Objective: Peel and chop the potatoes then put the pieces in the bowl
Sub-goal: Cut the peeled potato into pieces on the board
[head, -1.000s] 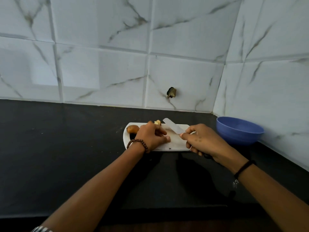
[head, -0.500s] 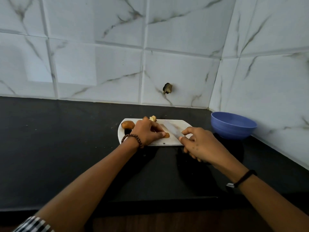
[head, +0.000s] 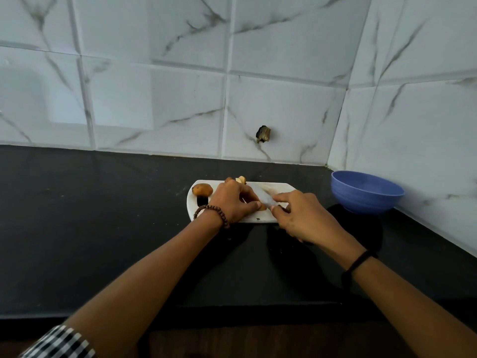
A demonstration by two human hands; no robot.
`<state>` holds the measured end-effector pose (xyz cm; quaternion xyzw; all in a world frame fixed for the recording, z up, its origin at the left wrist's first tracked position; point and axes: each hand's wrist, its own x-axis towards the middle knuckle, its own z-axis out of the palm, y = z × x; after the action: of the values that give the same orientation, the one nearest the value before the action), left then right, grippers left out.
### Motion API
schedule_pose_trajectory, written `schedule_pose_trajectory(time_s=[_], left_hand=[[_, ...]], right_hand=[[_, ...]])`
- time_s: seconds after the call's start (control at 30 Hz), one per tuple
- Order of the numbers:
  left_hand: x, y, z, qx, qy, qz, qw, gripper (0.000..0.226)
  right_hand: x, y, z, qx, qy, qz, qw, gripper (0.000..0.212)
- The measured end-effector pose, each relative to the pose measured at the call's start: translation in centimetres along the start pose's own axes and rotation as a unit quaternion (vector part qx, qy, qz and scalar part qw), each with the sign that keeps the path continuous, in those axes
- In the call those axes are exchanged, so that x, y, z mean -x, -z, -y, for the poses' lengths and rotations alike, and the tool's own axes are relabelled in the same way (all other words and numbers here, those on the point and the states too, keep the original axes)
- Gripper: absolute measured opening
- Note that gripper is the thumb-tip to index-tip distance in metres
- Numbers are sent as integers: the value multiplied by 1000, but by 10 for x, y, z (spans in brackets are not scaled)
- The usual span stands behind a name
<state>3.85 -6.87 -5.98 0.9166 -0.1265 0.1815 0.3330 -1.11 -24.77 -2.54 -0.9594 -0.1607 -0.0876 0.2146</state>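
A white cutting board (head: 281, 188) lies on the black counter. My left hand (head: 233, 202) presses down on a potato (head: 262, 207) near the board's front, and only the potato's tip shows past my thumb. My right hand (head: 302, 215) grips a knife (head: 265, 197) whose pale blade lies across that potato. An unpeeled brown potato (head: 202, 189) rests at the board's left end. Pale cut pieces (head: 240, 180) sit at the board's far edge. The blue bowl (head: 366, 193) stands to the right, apart from the board.
The black counter (head: 103, 215) runs left and toward me, ending at a front edge. White marble-look tiled walls meet in a corner behind the bowl. A dark hole (head: 263, 134) marks the back wall above the board.
The knife blade came down from a raised angle onto the potato under my left hand. The view shifted slightly, with the board and bowl sitting lower-left than before.
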Motion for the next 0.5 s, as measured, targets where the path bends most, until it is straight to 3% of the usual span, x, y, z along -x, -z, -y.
schedule_pose_trajectory(time_s=[0.23,0.33,0.5], left_hand=[[0,1,0,-11,-3,9,1000,14],[0,1,0,-9,4,7,1000,14],[2,2,-3,-1,21,-6,1000,18]], right_hand=[[9,0,10,138,23,-11,990,28],[23,2,11,148,7,8,989,20],[49,16,8,138,-25,57,988,25]])
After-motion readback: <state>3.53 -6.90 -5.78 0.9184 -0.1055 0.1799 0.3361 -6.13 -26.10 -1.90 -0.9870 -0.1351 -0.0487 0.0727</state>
